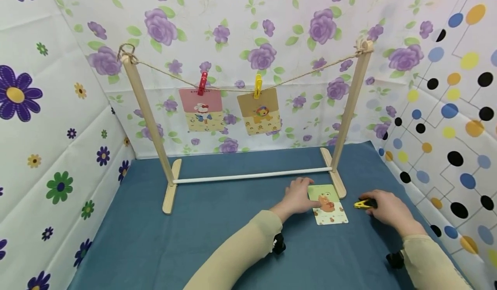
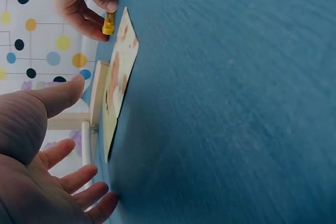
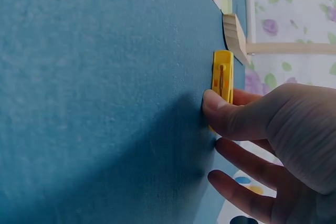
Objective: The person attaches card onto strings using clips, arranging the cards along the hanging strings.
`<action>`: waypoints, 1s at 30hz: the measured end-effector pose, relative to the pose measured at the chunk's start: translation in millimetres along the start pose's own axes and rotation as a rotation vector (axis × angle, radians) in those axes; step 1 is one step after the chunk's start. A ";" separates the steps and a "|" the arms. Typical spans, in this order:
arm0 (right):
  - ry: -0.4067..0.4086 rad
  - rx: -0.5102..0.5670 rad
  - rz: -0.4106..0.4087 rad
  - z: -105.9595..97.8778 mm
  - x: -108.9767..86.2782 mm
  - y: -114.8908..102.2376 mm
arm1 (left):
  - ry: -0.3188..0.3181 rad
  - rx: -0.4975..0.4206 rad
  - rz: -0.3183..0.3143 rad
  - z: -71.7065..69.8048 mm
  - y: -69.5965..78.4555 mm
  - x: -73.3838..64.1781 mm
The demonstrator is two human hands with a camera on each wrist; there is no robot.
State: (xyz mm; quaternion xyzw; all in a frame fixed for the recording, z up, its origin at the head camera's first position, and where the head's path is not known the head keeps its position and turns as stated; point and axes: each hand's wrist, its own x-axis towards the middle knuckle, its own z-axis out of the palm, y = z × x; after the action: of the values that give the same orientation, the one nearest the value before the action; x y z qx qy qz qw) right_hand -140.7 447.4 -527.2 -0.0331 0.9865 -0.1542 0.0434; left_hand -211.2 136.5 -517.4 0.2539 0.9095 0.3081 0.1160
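A green and cream card with a brown bear picture lies on the blue cloth near the right foot of a wooden stand. My left hand is at its left edge, thumb over the edge in the head view. In the left wrist view the left fingers are spread and hold nothing. Right of the card, my right hand pinches a yellow clothespin between thumb and fingers, low over the cloth. The clothespin points toward the card.
Twine hangs between two wooden posts. A red clothespin holds a pink card on it; a yellow one holds a brown card. A white rod joins the feet. Patterned cloth walls surround the table.
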 end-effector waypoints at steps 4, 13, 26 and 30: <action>-0.013 0.016 0.014 -2.6 2.5 3.7 | -0.005 0.063 -0.011 5.3 8.0 3.8; -0.054 0.039 0.042 -2.7 9.8 3.6 | -0.009 0.312 -0.037 20.0 20.0 15.1; -0.060 0.058 0.052 -2.4 8.1 0.8 | -0.021 0.497 -0.117 41.6 20.8 35.0; -0.055 0.060 0.042 -4.3 9.8 1.2 | -0.024 0.502 -0.158 44.1 20.9 42.7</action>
State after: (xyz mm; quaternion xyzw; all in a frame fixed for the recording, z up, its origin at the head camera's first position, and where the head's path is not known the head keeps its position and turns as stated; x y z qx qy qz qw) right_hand -150.9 449.1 -524.2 -0.0154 0.9803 -0.1820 0.0747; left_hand -222.9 195.7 -541.3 0.2065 0.9730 0.0600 0.0841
